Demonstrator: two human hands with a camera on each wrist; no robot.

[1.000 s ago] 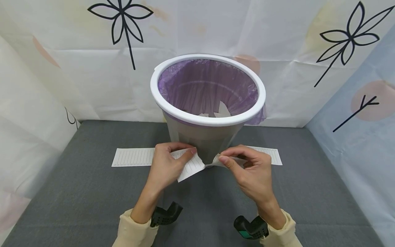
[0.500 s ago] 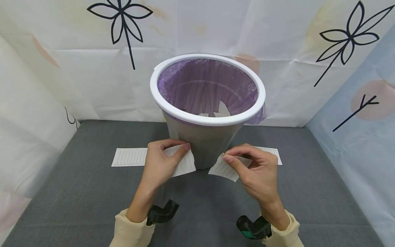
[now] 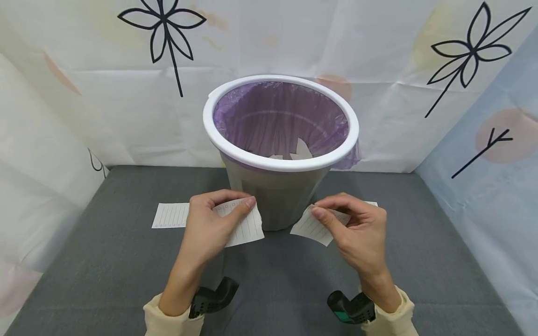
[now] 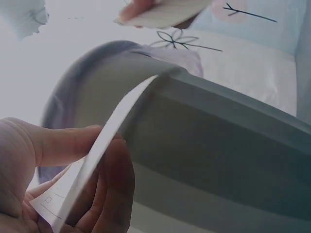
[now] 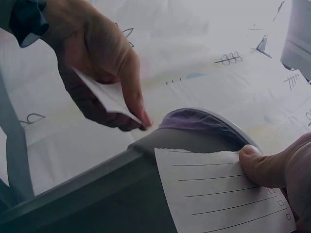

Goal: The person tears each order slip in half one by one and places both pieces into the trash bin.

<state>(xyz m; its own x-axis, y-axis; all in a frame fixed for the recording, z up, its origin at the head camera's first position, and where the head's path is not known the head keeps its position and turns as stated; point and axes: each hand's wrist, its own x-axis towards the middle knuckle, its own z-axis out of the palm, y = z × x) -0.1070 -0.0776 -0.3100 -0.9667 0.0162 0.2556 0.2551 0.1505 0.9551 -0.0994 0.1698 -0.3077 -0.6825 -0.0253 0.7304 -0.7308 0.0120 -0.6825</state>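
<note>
My left hand (image 3: 212,221) pinches a torn piece of lined paper (image 3: 248,227) between thumb and fingers; checkboxes run along its top edge. In the left wrist view that piece (image 4: 109,131) stands nearly edge-on. Opposite it, my right hand (image 3: 357,228) pinches a second lined piece (image 3: 313,227) by its upper corner. The right wrist view shows this piece (image 5: 218,189) with a ragged torn edge, the thumb (image 5: 265,167) pressing its face. Both pieces are apart, held in front of a grey bin (image 3: 273,196). Its white rim (image 3: 277,163) holds a purple liner (image 3: 277,116).
Paper scraps (image 3: 301,149) lie inside the bin. On the grey table (image 3: 126,280) a lined paper strip (image 3: 170,215) lies behind the left hand, and the end of another strip (image 3: 371,203) shows behind the right. Patterned cloth (image 3: 105,116) hangs behind and at both sides.
One second ago the paper was still joined by a narrow bit between my hands. It has torn in two, and the hands have drawn apart, left hand leftward and right hand rightward.
</note>
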